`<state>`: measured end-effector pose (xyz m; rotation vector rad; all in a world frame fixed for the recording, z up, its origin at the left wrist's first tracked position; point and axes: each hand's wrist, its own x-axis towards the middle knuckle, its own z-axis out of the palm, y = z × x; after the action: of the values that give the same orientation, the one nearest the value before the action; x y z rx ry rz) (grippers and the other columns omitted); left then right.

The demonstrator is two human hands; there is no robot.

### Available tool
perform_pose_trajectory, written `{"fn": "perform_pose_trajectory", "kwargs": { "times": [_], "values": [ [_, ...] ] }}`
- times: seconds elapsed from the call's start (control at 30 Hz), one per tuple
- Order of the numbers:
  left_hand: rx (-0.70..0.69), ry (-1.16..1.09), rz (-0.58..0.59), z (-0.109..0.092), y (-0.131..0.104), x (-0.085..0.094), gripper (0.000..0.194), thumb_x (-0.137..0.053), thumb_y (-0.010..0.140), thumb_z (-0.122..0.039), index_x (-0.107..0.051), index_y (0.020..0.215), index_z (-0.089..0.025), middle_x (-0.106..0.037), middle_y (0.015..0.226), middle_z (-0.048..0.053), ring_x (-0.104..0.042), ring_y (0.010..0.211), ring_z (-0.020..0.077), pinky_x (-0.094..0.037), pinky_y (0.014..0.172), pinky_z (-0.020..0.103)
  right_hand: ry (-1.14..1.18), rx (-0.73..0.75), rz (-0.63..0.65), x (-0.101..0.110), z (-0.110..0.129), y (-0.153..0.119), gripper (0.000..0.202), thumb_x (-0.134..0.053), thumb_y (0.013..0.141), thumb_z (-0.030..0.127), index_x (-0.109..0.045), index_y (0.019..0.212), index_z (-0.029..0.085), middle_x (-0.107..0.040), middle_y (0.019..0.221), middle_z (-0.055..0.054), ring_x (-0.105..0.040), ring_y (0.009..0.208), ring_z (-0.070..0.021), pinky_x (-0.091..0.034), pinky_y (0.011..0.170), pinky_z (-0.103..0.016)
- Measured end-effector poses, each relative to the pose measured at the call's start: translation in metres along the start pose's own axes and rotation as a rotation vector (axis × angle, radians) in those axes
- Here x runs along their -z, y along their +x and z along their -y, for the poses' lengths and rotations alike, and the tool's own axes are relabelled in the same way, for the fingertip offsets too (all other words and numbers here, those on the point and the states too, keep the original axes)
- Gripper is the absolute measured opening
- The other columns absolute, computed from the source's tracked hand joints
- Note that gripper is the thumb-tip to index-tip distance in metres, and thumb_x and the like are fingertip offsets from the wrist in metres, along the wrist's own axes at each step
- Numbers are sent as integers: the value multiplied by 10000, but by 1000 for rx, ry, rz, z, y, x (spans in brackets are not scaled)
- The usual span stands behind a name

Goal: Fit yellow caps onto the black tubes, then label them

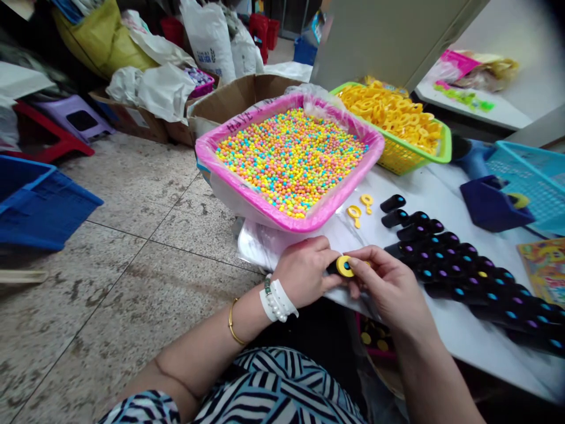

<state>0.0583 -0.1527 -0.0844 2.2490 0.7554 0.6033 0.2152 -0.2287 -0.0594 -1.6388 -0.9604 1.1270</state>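
My left hand is closed around a black tube, mostly hidden by the fingers. A yellow ring sits at the tube's end, and my right hand pinches it with thumb and fingers. The two hands meet at the table's near edge. Just beyond them stands a pink tray full of small coloured balls. Two yellow ring pieces lie on the white table. To the right, several black tubes lie in rows, their ends showing blue, purple or yellow.
A green basket of yellow rings stands behind the tray. At the right are a dark blue tape dispenser, a light blue basket and a printed card. Blue crate at left, on the floor; bags and boxes behind.
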Motion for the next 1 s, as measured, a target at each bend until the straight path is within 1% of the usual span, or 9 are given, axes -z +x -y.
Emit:
{"fn": "perform_pose_trajectory", "kwargs": {
  "times": [0.17, 0.23, 0.3, 0.43, 0.57, 0.7, 0.83, 0.93, 1.0],
  "values": [
    [7, -72, 22, -6, -2, 13, 270, -683, 819, -319, -676, 1052, -182, -611, 899, 23, -611, 812, 165, -476, 728, 260, -24, 17, -7, -2, 4, -1, 274, -704, 827, 422, -626, 902, 170, -625, 619, 14, -552, 499, -97, -443, 519, -218],
    [52, -174, 31, -11, -1, 17, 312, -652, 844, -355, -646, 1093, -166, -624, 835, 14, -601, 746, 153, -463, 673, 253, -45, 18, 1, -2, 5, -1, 270, -694, 836, 426, -621, 894, 173, -619, 630, 15, -552, 514, -99, -442, 516, -216],
    [145, -257, 34, -16, 0, 19, 267, -570, 905, -392, -643, 1016, -161, -616, 734, -4, -571, 648, 133, -425, 595, 240, -74, 12, 17, -2, 6, -2, 271, -674, 851, 436, -621, 902, 176, -603, 633, 19, -540, 524, -97, -428, 503, -207],
    [248, -283, 2, -21, 6, 14, 200, -510, 939, -295, -601, 809, -174, -589, 671, -20, -542, 618, 119, -381, 567, 230, -129, 0, -44, -3, 4, -4, 280, -646, 869, 456, -608, 930, 185, -562, 641, 32, -476, 515, -84, -366, 455, -185],
    [206, -319, -40, -20, 3, 9, 154, -485, 949, -254, -619, 948, -179, -578, 672, -28, -546, 619, 120, -424, 611, 233, -120, 24, -100, -7, 4, -4, 290, -645, 863, 464, -576, 929, 190, -552, 677, 34, -451, 530, -78, -357, 463, -180],
    [29, -243, -191, -17, -6, -1, 226, -586, 901, -290, -629, 1081, -161, -605, 895, 51, -603, 840, 172, -496, 760, 277, -19, 57, -124, -10, -1, -4, 311, -715, 805, 447, -563, 887, 188, -568, 710, 28, -492, 564, -85, -396, 496, -190],
    [1, -132, -295, -13, -12, -14, 302, -661, 857, -320, -632, 1118, -172, -571, 1023, 84, -605, 916, 191, -521, 787, 294, 135, 73, -172, -3, -12, -12, 271, -703, 828, 426, -634, 918, 180, -587, 701, 15, -496, 578, -82, -402, 537, -199],
    [-21, -111, -301, -14, -12, -18, 303, -637, 863, -269, -614, 1155, -191, -584, 1049, 71, -608, 931, 181, -521, 807, 289, 218, 73, -112, 6, -15, -14, 266, -625, 897, 413, -660, 1026, 183, -582, 663, 17, -449, 530, -70, -356, 510, -203],
    [-10, -111, -279, -15, -11, -17, 277, -625, 859, -241, -621, 1132, -191, -596, 1017, 58, -611, 909, 175, -518, 779, 278, 197, 52, -11, 11, -9, -9, 281, -660, 872, 395, -652, 1057, 183, -572, 655, 26, -439, 512, -65, -330, 486, -201]
  ]
}}
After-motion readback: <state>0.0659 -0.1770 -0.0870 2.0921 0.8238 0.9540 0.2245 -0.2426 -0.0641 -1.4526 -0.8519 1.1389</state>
